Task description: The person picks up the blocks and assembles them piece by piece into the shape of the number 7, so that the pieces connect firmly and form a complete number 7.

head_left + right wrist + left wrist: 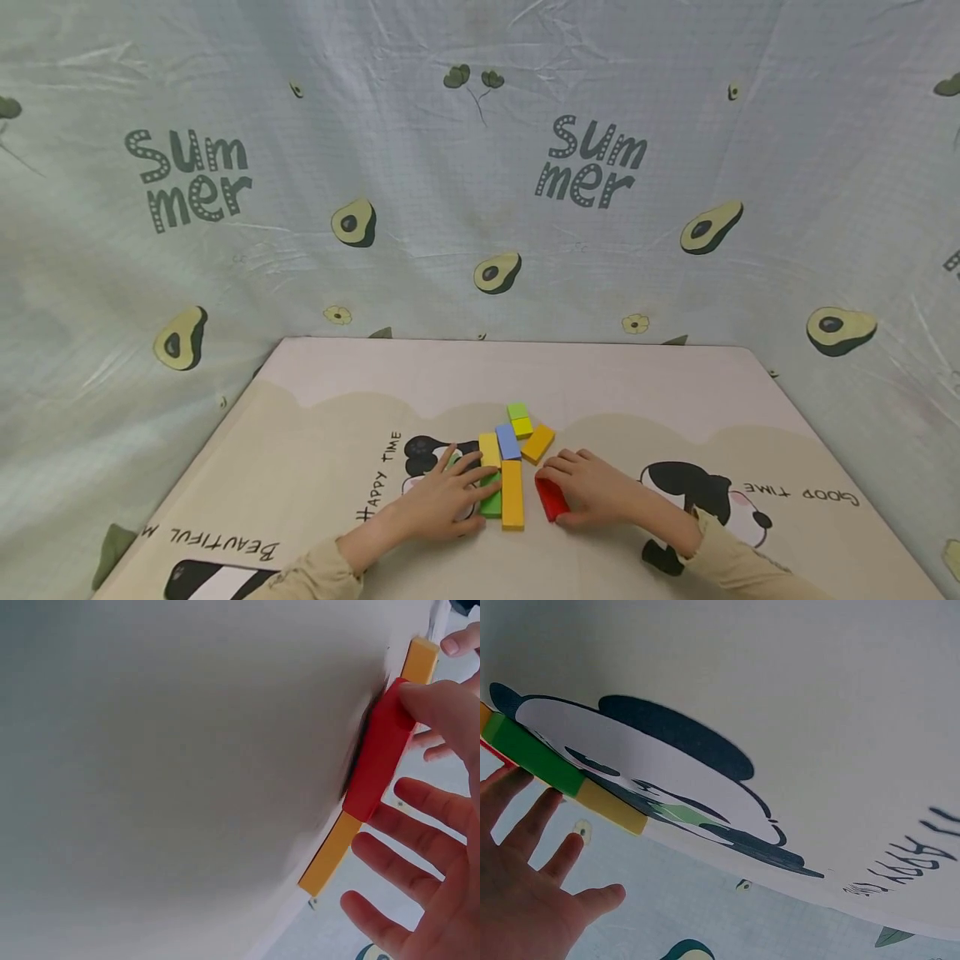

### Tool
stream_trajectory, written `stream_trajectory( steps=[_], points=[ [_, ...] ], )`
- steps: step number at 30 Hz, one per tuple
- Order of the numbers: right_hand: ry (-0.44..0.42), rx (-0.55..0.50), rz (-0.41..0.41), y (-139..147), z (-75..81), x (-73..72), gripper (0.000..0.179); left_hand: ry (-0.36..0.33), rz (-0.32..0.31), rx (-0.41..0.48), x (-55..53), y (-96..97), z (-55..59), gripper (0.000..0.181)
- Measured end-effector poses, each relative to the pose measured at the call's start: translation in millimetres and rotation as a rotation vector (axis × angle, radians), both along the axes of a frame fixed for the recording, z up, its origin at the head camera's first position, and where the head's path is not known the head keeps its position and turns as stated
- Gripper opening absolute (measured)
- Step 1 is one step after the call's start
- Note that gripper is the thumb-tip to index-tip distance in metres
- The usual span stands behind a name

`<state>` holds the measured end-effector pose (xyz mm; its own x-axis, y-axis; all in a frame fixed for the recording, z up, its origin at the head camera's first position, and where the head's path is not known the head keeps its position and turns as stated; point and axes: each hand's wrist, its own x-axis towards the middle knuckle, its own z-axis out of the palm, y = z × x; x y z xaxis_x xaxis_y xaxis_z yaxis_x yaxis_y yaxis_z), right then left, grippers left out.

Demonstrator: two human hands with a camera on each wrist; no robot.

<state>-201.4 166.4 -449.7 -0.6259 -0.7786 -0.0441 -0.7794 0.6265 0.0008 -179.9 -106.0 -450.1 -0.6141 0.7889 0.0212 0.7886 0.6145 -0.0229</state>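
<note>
Here, red block (pixel 376 754): seemed light, stiff, graspable endwise.
Right fingers (pixel 416 835): pinched it.
Left fingers (pixel 536 819): spread over green block (pixel 534 754).

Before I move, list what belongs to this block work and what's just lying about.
Likely in the job:
- red block, pinched by the right hand
- green block and pale yellow block, by the left hand
- long orange block, blue block
- short orange block, lime block, bright yellow block, grouped nearby

Apparently just surroundings:
- printed tabletop
- avocado-print cloth
</note>
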Motion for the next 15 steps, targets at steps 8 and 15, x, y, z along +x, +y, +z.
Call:
stream_trajectory(
  steps=[8, 15],
  points=[
    [0.023, 0.002, -0.015, 8, 4.2, 2.3, 0.054, 0.006, 0.004, -0.012, -0.3, 0.6, 0.7, 0.047],
    [0.078, 0.009, -0.015, 18, 2.2, 5.5, 0.054, 0.006, 0.001, -0.020, -1.2, 0.0, 0.8, 0.047]
  ],
)
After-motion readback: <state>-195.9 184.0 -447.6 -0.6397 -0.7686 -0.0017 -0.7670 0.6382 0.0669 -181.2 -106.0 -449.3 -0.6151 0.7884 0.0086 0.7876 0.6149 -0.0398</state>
